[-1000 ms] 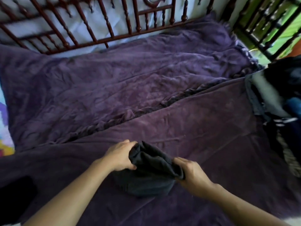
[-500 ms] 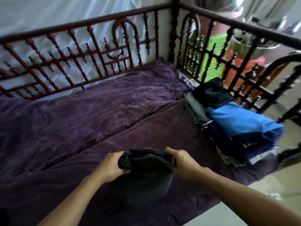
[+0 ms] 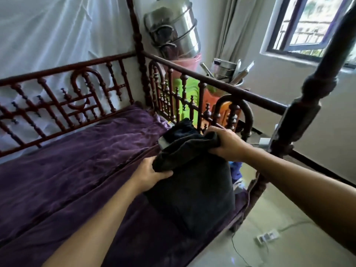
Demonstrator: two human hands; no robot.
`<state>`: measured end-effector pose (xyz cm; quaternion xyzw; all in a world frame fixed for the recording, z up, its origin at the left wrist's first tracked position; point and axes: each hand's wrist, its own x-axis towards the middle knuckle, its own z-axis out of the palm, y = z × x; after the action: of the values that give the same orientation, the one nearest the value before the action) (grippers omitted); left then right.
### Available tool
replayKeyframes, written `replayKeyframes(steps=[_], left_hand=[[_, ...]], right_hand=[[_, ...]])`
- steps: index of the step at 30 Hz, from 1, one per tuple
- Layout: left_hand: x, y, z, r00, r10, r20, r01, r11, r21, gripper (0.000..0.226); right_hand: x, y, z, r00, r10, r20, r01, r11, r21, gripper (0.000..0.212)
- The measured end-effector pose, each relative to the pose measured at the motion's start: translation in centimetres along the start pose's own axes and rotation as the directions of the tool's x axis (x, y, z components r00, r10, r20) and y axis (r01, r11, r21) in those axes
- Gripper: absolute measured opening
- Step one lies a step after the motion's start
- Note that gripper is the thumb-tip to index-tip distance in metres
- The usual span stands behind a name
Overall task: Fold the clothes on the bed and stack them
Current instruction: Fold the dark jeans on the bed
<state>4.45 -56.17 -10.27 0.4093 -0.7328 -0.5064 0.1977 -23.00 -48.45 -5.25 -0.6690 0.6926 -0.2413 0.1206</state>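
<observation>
Carrying folded garment [image 3: 194, 191] onto stack [image 3: 181, 130]

The garment is gripped at its bunched top edge by left hand [image 3: 152, 173] and right hand [image 3: 224, 143], fingers curled tight round the cloth. It is held over the stack at the right end of the bed cover [image 3: 77, 160], beside the railing [image 3: 212, 82]. Contact with the stack cannot be told. The fold could be lost as the lower part hangs loose. The stack could be toppled off the bed edge by an off-centre drop.

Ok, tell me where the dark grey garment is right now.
In the head view, the dark grey garment hangs right of centre, gripped by the left hand and right hand, in front of the clothes stack.
</observation>
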Motion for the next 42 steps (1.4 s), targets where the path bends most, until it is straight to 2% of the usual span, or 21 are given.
replayKeyframes(steps=[4,8,13,15,18,20,22,23,25,27,29,32,40,42], left_hand=[[4.8,3.6,2.5,1.0,-0.021,0.004,0.021,0.981,-0.195,0.035],[10.1,4.4,4.2,0.997,-0.072,0.006,0.07,0.932,-0.355,0.027],[18.9,0.9,6.2,0.977,-0.204,0.058,0.205,0.844,-0.495,0.02],[22.7,-1.4,6.7,0.954,-0.283,0.096,0.294,0.825,-0.483,0.023],[28.2,-5.0,8.0,0.927,-0.364,0.091,0.366,0.827,-0.426,0.03],[31.7,-7.3,9.0,0.918,-0.396,-0.001,0.373,0.866,-0.332,0.036],[34.7,-9.0,9.8,0.901,-0.421,-0.108,0.409,0.905,-0.117,0.04],[35.8,-9.6,10.2,0.896,-0.417,-0.152,0.425,0.905,0.027,0.046],[36.8,-10.7,10.9,0.918,-0.307,-0.252,0.383,0.849,0.363,0.06],[36.2,-11.3,11.9,0.948,-0.12,-0.294,0.277,0.769,0.577,0.067],[34.9,-12.4,13.7,0.972,-0.107,-0.208,0.216,0.754,0.621,0.064],[32.6,-15.1,16.4,0.963,-0.257,-0.078,0.248,0.739,0.627,0.077],[33.9,-19.3,18.3,0.954,-0.294,-0.05,0.246,0.681,0.69,0.087],[33.9,-19.8,18.5,0.95,-0.308,-0.053,0.253,0.659,0.708,0.084]], right_hand=[[4.2,2.6,-5.1,0.998,0.068,-0.002,-0.067,0.995,-0.08,0.044],[9.1,5.0,-7.1,0.993,0.113,0.031,-0.107,0.981,-0.162,0.043],[17.2,10.5,-4.4,0.956,0.251,0.154,-0.21,0.948,-0.239,0.045],[20.3,13.5,-1.6,0.934,0.294,0.201,-0.238,0.936,-0.261,0.058],[23.2,18.0,3.3,0.904,0.355,0.238,-0.284,0.915,-0.288,0.085],[23.8,20.6,6.4,0.884,0.387,0.263,-0.297,0.898,-0.324,0.092],[23.7,22.8,9.0,0.91,0.349,0.223,-0.245,0.889,-0.387,0.092],[23.3,23.9,10.3,0.946,0.269,0.179,-0.168,0.882,-0.44,0.09],[22.2,25.4,13.0,0.98,0.102,0.168,-0.003,0.864,-0.504,0.083],[20.4,26.3,15.4,0.972,0.033,0.234,0.086,0.874,-0.478,0.07],[18.2,27.8,17.6,0.955,0.103,0.277,0.029,0.9,-0.434,0.069],[15.8,29.8,20.0,0.933,0.167,0.317,-0.016,0.903,-0.429,0.073],[15.8,32.4,24.3,0.911,0.231,0.342,-0.06,0.894,-0.444,0.075],[15.7,32.6,24.9,0.912,0.234,0.337,-0.065,0.893,-0.445,0.074]])
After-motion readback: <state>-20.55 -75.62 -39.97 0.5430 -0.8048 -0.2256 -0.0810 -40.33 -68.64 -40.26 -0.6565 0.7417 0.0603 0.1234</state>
